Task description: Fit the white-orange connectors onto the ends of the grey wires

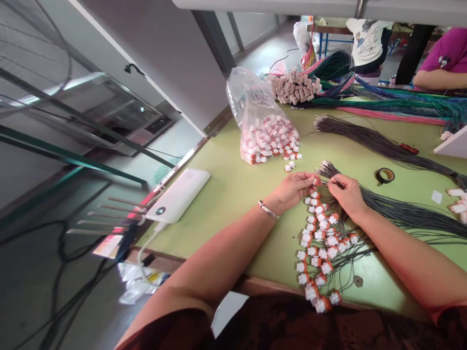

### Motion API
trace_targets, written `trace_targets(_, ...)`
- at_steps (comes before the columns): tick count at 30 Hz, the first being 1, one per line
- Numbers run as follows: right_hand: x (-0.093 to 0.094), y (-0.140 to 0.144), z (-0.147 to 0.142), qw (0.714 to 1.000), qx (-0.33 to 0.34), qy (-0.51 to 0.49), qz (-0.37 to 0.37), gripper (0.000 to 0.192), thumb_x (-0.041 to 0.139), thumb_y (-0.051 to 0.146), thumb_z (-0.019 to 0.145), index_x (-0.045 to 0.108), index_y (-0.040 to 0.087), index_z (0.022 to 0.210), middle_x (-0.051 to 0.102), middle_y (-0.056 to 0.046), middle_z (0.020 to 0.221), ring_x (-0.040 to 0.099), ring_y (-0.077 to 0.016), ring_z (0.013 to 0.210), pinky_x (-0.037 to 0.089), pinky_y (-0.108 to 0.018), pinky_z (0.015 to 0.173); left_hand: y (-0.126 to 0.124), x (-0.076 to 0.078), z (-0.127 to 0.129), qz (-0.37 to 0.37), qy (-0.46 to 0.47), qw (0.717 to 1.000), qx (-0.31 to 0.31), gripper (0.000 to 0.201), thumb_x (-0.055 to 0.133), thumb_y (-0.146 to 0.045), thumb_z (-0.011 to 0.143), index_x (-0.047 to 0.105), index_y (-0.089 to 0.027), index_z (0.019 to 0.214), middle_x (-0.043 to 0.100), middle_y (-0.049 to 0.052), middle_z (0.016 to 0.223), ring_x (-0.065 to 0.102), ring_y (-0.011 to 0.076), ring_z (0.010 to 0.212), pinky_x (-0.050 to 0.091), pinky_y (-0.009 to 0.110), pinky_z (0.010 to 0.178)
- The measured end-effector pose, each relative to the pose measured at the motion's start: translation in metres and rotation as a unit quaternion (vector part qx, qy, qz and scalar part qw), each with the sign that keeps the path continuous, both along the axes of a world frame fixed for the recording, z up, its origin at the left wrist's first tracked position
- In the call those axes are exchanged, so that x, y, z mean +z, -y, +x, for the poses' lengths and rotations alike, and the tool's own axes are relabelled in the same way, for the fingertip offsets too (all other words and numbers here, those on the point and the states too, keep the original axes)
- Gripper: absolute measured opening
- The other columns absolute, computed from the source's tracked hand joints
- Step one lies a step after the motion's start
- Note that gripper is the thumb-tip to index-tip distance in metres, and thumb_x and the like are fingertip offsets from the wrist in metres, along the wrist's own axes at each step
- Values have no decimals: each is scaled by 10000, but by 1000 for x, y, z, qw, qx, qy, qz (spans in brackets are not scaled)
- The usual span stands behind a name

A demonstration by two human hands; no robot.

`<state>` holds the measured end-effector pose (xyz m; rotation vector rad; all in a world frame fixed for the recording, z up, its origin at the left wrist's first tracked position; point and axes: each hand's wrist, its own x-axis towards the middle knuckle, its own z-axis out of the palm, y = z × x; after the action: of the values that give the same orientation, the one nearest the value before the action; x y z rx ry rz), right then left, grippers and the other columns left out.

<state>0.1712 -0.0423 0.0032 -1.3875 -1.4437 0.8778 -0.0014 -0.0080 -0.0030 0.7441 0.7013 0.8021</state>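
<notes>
My left hand (291, 190), with a bracelet at its wrist, pinches a small white and orange connector (316, 182) between thumb and fingertips. Close beside it, my right hand (348, 195) grips a thin dark wire whose metal end (324, 183) points at the connector. Whether that end is inside the connector, I cannot tell. Below both hands lies a cluster of white and orange connectors (322, 236) attached to dark wires. A bundle of dark wires (394, 206) with bare metal ends runs behind and under my right hand.
An open plastic bag of connectors (270, 138) stands at the back, a few loose ones beside it. Another dark wire bundle (372, 138), black tape roll (385, 176) and red-handled tool (408, 148) lie right. A white power bank (178, 195) lies left. Coworkers sit beyond coloured wires (386, 104).
</notes>
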Motion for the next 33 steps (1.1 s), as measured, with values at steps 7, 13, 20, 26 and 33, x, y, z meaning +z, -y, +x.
trace_targets(7,-4,1,-1,999,9,46,12,101,504,252,657,522,194,576,404,43,511,337,-101,511,283,-246,499,2,-1,0,15,-15,1000,-6,212,794,-217,672,702,-96,820,683,27,725,603,63,623,495,180,650)
trace_targets(13,-14,1,0,991,1,124,50,107,505,237,690,485,205,590,398,53,496,346,-100,501,303,-242,513,3,0,4,71,-84,994,25,252,823,-241,618,691,-101,781,680,8,668,580,59,543,490,199,584)
trace_targets(20,-11,4,1,968,12,225,115,53,501,182,690,518,215,652,511,21,561,417,-124,521,335,-260,563,4,1,4,36,-97,994,21,286,846,-258,578,697,-99,763,700,22,701,620,77,603,522,212,637)
trace_targets(26,-13,3,1,968,32,228,102,54,497,190,701,529,216,666,551,9,579,465,-139,547,352,-259,573,5,-5,7,35,-79,996,12,274,833,-243,604,694,-93,786,704,30,725,625,76,630,520,223,679)
trace_targets(33,-9,1,0,988,11,147,54,57,528,249,670,505,216,629,510,26,532,419,-122,501,339,-259,533,6,-5,11,25,-67,997,1,237,823,-222,623,693,-97,776,704,36,747,627,80,660,518,229,716)
